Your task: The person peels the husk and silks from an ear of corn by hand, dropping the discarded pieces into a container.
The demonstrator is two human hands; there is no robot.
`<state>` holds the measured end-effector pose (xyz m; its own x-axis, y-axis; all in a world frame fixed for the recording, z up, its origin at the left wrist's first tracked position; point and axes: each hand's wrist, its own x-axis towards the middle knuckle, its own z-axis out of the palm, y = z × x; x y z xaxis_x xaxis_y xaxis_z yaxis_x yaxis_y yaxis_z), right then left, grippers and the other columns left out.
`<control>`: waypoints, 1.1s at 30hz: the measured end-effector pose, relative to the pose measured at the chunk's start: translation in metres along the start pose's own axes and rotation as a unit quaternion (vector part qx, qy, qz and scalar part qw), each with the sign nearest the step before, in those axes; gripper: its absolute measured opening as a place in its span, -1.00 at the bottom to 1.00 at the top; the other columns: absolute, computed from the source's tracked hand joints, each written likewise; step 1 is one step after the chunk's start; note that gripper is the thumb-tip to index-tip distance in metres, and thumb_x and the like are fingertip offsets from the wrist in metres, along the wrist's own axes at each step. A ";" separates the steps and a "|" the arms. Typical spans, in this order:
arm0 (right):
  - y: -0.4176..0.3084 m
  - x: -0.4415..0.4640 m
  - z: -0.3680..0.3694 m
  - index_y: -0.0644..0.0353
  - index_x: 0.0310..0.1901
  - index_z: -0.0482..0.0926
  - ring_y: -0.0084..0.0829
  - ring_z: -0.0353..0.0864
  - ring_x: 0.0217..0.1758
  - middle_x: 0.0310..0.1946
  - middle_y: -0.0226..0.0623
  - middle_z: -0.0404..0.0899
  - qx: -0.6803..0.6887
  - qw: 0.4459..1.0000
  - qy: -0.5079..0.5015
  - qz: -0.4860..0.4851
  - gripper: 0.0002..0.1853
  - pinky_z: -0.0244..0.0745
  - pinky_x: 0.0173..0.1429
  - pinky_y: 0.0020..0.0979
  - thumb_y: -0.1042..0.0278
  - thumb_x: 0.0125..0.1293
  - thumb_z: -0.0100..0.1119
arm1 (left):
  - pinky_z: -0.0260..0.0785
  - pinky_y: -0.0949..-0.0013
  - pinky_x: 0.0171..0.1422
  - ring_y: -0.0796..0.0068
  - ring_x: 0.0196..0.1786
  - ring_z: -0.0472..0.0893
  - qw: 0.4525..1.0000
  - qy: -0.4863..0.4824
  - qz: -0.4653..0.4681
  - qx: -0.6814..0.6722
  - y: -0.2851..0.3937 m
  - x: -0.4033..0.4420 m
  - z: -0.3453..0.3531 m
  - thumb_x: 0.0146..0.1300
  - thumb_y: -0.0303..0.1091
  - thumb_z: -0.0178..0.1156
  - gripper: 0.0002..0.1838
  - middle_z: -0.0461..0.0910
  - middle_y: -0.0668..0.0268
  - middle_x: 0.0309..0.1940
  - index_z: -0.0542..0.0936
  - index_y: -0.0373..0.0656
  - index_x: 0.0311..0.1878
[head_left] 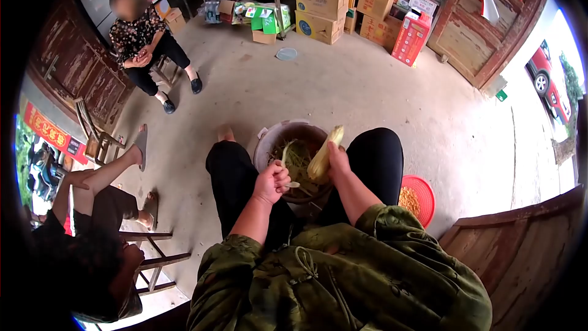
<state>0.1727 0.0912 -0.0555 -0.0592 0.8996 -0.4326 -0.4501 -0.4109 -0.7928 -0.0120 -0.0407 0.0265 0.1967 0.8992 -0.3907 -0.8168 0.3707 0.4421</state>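
My right hand [339, 161] is wrapped around a pale yellow-green ear of corn [321, 165], which is tilted with its upper end pointing away from me. To its left, my left hand [273, 182] is closed on a pale strip of corn husk [286, 152]; one end sticks up above the fist and another pale bit shows below it. Both hands are over a round bucket [264, 147] standing between my knees. Inside it lie green and yellowish husks [298, 154]. The two hands are apart from each other.
A red plastic basket [429, 203] with yellow kernels [409, 200] sits by my right leg. One person [142, 43] sits at the far left, another [92, 251] close on my left. Cardboard boxes [320, 1] and a red carton [411, 39] stand at the back.
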 end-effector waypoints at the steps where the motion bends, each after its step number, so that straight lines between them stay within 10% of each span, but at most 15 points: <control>1: -0.011 -0.006 0.004 0.26 0.17 0.30 -0.17 0.54 -0.14 -0.19 -0.10 0.52 -0.013 0.998 0.053 -0.003 -0.53 0.51 -0.10 -0.14 0.14 0.36 0.05 | -0.10 0.53 -0.63 0.65 -0.70 0.04 1.000 -0.005 0.017 0.009 0.006 -0.002 -0.004 0.25 -0.37 -0.04 -0.91 0.07 0.53 -0.71 0.42 0.10 -0.35; 3: -0.019 -0.012 0.002 0.26 0.17 0.27 -0.14 0.55 -0.14 -0.19 -0.09 0.51 0.013 1.000 0.018 0.016 -0.52 0.51 -0.09 -0.11 0.12 0.36 0.04 | 0.09 0.54 -0.57 0.60 -0.61 0.32 0.993 0.027 0.104 0.051 0.009 0.001 -0.008 0.27 -0.36 -0.05 -0.91 0.30 0.48 -0.64 0.46 0.00 -0.29; 4: -0.017 -0.008 0.002 0.26 0.16 0.27 -0.14 0.55 -0.14 -0.20 -0.08 0.51 0.021 0.998 -0.044 0.029 -0.52 0.51 -0.09 -0.10 0.12 0.36 0.04 | 0.37 0.44 -0.34 0.42 -0.23 0.56 0.979 0.132 0.107 0.117 0.012 0.000 -0.007 0.29 -0.39 -0.05 -0.75 0.56 0.32 -0.32 0.50 -0.05 -0.01; 8: -0.019 -0.026 0.009 0.31 0.11 0.35 -0.14 0.56 -0.13 -0.19 -0.08 0.54 0.091 0.977 -0.152 0.119 -0.55 0.51 -0.06 -0.11 0.09 0.38 -0.04 | 0.37 0.38 0.12 0.36 0.23 0.41 0.854 0.205 0.183 0.442 -0.009 0.024 -0.040 0.30 -0.46 0.00 -0.53 0.45 0.21 0.17 0.37 -0.10 0.31; 19: -0.023 -0.062 0.028 0.13 0.02 0.42 -0.34 0.53 -0.10 -0.14 -0.25 0.53 0.068 0.938 -0.290 0.177 -0.72 0.44 0.03 -0.27 0.24 0.38 -0.17 | 0.33 0.59 -0.19 0.71 -0.32 0.46 0.891 0.101 0.203 0.393 -0.013 0.011 0.031 0.26 -0.44 0.14 -0.86 0.52 0.47 -0.36 0.57 -0.18 -0.13; 33: -0.018 -0.076 0.033 0.14 0.32 0.16 -0.44 0.37 0.16 0.11 -0.29 0.38 -0.023 0.946 -0.321 0.035 -0.44 0.31 0.23 -0.41 0.46 0.31 0.08 | 0.42 0.43 -0.23 0.53 -0.38 0.59 0.734 0.245 0.234 0.589 -0.020 0.006 0.037 0.07 -0.26 0.31 -0.77 0.64 0.29 -0.44 0.60 -0.23 -0.32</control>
<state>0.1558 0.0350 0.0058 -0.6234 0.7681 -0.1462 -0.3866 -0.4653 -0.7963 0.0256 -0.0334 0.0455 -0.4100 0.9076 -0.0901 0.3597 0.2517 0.8985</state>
